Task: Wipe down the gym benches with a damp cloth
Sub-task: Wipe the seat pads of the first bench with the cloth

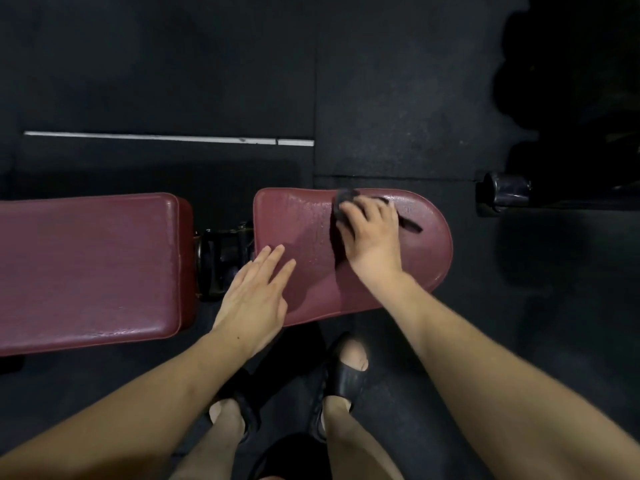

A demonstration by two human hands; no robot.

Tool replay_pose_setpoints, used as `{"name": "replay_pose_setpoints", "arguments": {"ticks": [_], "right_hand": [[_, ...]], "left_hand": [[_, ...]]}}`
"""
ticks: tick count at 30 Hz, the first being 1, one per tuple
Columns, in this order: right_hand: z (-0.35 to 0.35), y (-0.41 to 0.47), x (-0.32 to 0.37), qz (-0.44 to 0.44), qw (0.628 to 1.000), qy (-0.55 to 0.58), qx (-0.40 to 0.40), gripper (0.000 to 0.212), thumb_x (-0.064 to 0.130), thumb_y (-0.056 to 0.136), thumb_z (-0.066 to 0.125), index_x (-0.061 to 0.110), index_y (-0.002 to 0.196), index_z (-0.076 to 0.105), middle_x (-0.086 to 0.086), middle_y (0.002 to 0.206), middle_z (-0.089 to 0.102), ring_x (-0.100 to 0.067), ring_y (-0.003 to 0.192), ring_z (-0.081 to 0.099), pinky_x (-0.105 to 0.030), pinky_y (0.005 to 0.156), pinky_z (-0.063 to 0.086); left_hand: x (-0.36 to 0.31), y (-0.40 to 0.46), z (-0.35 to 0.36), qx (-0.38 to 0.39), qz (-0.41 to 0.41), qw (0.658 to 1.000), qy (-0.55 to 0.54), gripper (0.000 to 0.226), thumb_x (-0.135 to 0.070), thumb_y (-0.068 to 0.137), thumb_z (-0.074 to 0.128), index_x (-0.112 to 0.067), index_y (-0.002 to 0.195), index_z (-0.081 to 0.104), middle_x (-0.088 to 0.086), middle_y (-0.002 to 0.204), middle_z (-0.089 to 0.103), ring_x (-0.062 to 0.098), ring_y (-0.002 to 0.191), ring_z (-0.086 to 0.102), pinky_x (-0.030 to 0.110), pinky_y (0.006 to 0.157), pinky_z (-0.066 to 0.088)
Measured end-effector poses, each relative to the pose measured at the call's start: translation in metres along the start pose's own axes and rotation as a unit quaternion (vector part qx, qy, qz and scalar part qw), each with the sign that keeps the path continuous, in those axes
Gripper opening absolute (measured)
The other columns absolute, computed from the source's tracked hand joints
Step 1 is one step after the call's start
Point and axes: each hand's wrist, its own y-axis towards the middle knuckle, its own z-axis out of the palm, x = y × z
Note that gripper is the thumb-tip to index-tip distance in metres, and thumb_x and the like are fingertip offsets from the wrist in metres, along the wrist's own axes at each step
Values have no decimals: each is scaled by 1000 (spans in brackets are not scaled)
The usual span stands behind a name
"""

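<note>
A maroon padded gym bench lies across the view in two parts: a rounded seat pad [426, 244] on the right and a long rectangular back pad [86, 268] on the left. My right hand [372, 233] presses a dark cloth [344, 199] flat onto the far side of the seat pad. Wet streaks shine on the pad around the cloth. My left hand [254, 294] rests flat at the seat pad's near left corner, fingers spread, holding nothing.
A black metal hinge [221, 258] sits in the gap between the two pads. Dark rubber floor surrounds the bench, with a white line [166, 137] beyond it. Black equipment with a round end cap [507, 190] stands at the right. My feet in black sandals [346, 375] are below the bench.
</note>
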Motion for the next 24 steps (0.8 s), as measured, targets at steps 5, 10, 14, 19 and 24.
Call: {"name": "replay_pose_setpoints", "arguments": {"ticks": [5,10,14,19,24], "right_hand": [[5,-18,28,-9,999,32,3,32,26,97,57,13,123,70,-12,129,65,-37,122,57,-61,118,32],[2,-99,48,-100,992,46,60,30,23,98,65,16,127,70,-9,134,64,-34,127,56,-59,120,31],[26,-16,59,-85,995,46,21,26,24,94,65,14,118,72,-11,126,67,-38,116,60,-62,116,35],[37,13,76,-59,997,49,18,29,21,94,67,11,121,70,-12,127,66,-37,119,59,-62,115,36],[15,-87,82,-156,982,63,82,33,25,96,66,13,126,71,-11,132,65,-34,129,55,-60,120,33]], "left_hand": [[11,6,-9,-14,-29,999,-20,67,-17,95,50,-18,159,33,6,170,16,23,158,11,45,126,22],[24,8,-13,3,-24,999,-25,68,-20,98,45,-20,162,22,1,172,7,19,158,4,41,128,15],[31,11,-14,1,-14,1000,-23,68,-21,99,45,-19,163,22,-1,172,8,19,158,4,41,128,15],[45,5,-15,-11,-44,998,-48,64,-21,102,42,-20,162,22,-2,172,8,18,158,4,41,128,16],[57,-5,-13,-18,-59,996,-71,63,-20,101,43,-19,161,25,2,171,14,18,158,7,40,128,16]]}}
